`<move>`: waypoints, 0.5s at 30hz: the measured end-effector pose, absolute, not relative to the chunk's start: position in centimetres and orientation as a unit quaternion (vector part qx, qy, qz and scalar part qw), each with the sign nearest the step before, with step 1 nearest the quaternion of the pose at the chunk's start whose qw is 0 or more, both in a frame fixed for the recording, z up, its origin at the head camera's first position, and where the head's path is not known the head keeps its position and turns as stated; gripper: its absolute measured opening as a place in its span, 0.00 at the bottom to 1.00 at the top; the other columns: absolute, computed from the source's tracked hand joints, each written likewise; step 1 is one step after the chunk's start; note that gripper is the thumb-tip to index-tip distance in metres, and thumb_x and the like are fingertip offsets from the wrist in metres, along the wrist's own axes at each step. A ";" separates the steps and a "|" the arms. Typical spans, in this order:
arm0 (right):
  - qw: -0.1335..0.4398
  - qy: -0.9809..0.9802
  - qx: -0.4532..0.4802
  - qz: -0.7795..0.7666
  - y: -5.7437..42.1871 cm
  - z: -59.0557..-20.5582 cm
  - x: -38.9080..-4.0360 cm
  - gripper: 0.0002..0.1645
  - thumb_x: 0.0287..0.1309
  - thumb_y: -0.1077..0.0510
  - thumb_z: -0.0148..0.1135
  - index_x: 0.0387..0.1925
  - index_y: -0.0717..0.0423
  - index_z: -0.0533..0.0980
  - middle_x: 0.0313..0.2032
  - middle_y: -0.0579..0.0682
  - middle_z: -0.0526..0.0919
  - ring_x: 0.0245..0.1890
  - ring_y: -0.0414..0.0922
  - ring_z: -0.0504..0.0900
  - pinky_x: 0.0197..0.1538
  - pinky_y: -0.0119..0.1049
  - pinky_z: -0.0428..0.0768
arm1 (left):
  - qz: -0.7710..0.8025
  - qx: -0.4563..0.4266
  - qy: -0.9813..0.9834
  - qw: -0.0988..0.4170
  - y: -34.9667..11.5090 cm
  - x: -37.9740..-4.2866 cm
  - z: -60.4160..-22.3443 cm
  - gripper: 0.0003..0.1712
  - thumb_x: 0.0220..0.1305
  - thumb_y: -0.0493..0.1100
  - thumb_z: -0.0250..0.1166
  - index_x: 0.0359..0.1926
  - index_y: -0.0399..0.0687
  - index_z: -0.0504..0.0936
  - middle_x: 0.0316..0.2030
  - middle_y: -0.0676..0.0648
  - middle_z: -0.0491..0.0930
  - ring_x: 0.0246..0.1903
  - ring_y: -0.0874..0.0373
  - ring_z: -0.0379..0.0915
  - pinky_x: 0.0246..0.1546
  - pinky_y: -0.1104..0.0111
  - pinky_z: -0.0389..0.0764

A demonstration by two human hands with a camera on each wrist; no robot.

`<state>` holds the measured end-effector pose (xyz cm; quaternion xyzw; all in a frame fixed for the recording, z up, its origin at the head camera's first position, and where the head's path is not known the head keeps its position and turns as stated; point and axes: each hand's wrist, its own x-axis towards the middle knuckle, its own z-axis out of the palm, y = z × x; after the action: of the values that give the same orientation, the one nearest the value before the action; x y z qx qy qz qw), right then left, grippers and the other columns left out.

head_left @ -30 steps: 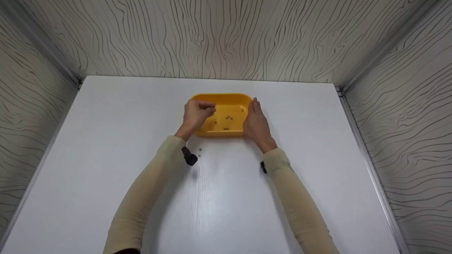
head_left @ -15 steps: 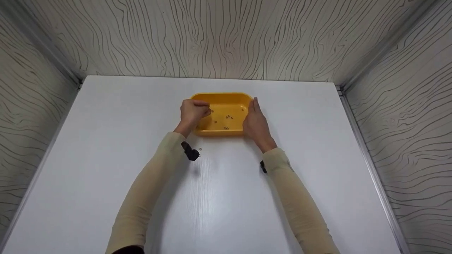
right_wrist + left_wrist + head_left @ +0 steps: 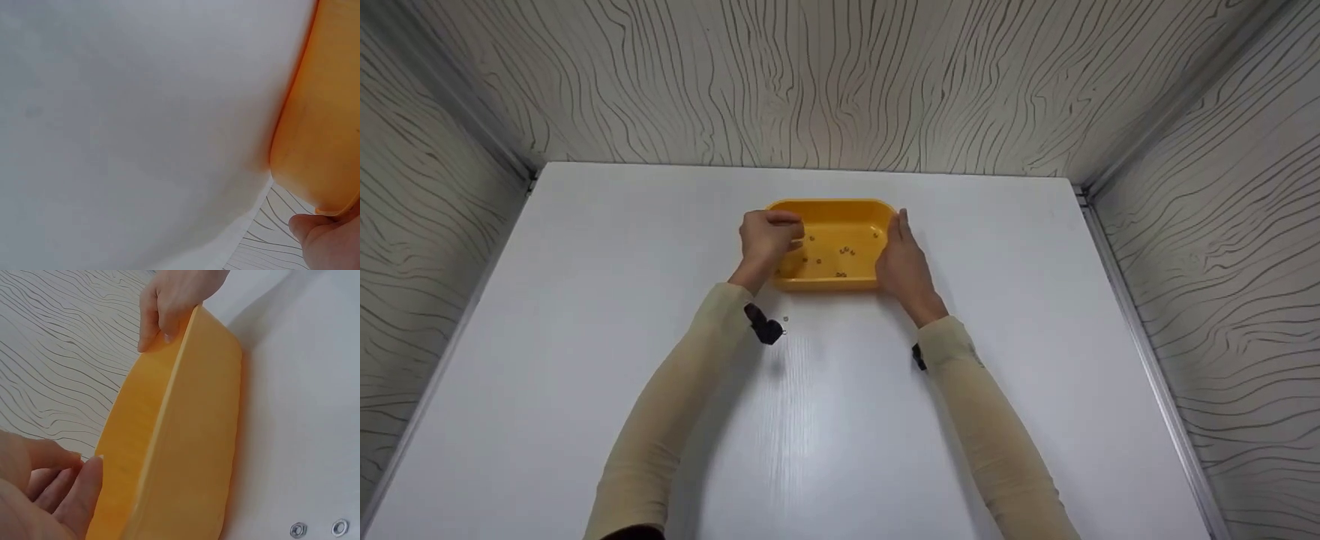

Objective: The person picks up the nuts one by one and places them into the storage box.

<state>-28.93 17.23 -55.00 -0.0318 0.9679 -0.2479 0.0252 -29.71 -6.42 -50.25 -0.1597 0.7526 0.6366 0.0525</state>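
Note:
A yellow plastic tray (image 3: 840, 284) stands near the back of the white table, with several small hex nuts (image 3: 846, 250) scattered on its floor. My left hand (image 3: 766, 238) is over the tray's left end, its fingers curled with thumb and index fingertips close together. In the left wrist view, I cannot make out whether anything is between those fingertips (image 3: 93, 464). My right hand (image 3: 904, 266) grips the tray's right end by the rim. Two more hex nuts (image 3: 340, 527) lie on the table in front of the tray, near my left wrist.
The white table (image 3: 840, 420) is bounded by wood-grain patterned panels (image 3: 840, 90) at the back and both sides. Metal strips (image 3: 1155, 360) run along its side edges. A dark wrist camera (image 3: 765, 327) hangs below my left cuff, close to the loose nuts.
My left hand has moved slightly left from over the tray's floor. A nut that was at its fingertips now lies in the tray. The right hand and tray have stayed in place.

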 end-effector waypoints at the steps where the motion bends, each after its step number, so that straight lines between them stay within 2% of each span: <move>1: 0.028 0.968 -0.030 -0.249 17.2 -55.0 -29.0 0.38 0.79 0.61 0.37 0.84 0.64 0.42 0.86 0.59 0.40 0.84 0.53 0.53 0.84 0.47 0.60 | 0.627 -0.151 0.763 0.049 -6.4 -29.6 -50.2 0.14 0.69 0.35 0.68 0.54 0.37 0.88 0.49 0.41 0.88 0.46 0.54 0.88 0.47 0.69 0.91; 5: 0.031 0.967 -0.024 -0.251 17.3 -54.8 -29.0 0.39 0.79 0.62 0.38 0.84 0.63 0.41 0.86 0.58 0.40 0.84 0.53 0.54 0.84 0.47 0.60 | 0.571 -0.107 0.814 0.017 -6.1 -28.9 -49.6 0.12 0.69 0.39 0.69 0.51 0.41 0.89 0.46 0.43 0.88 0.43 0.55 0.86 0.46 0.70 0.90; 8: 0.031 0.966 -0.021 -0.256 17.3 -54.9 -29.0 0.39 0.79 0.62 0.38 0.84 0.62 0.40 0.86 0.58 0.39 0.84 0.52 0.54 0.84 0.47 0.60 | 0.540 -0.067 0.839 -0.021 -6.0 -28.2 -49.3 0.09 0.68 0.40 0.69 0.46 0.43 0.90 0.40 0.45 0.87 0.37 0.57 0.81 0.38 0.73 0.85; 11: 0.033 0.963 -0.019 -0.266 17.3 -55.0 -29.0 0.39 0.80 0.61 0.38 0.84 0.61 0.39 0.86 0.57 0.38 0.85 0.51 0.51 0.85 0.47 0.58 | 0.530 -0.037 0.846 -0.046 -5.9 -27.2 -49.2 0.09 0.68 0.40 0.70 0.46 0.42 0.90 0.33 0.47 0.81 0.32 0.58 0.74 0.30 0.75 0.75; 15: 0.035 0.961 -0.023 -0.273 17.3 -55.1 -29.0 0.40 0.79 0.61 0.37 0.84 0.60 0.38 0.86 0.57 0.38 0.85 0.51 0.48 0.86 0.46 0.56 | 0.519 -0.010 0.853 -0.049 -6.2 -25.7 -49.1 0.11 0.67 0.41 0.72 0.47 0.42 0.88 0.27 0.49 0.73 0.26 0.58 0.68 0.22 0.74 0.66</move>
<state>-28.99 17.31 -55.12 -0.0226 0.9612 -0.2727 0.0349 -25.70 -6.20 -49.15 -0.0098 0.8535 0.5187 -0.0490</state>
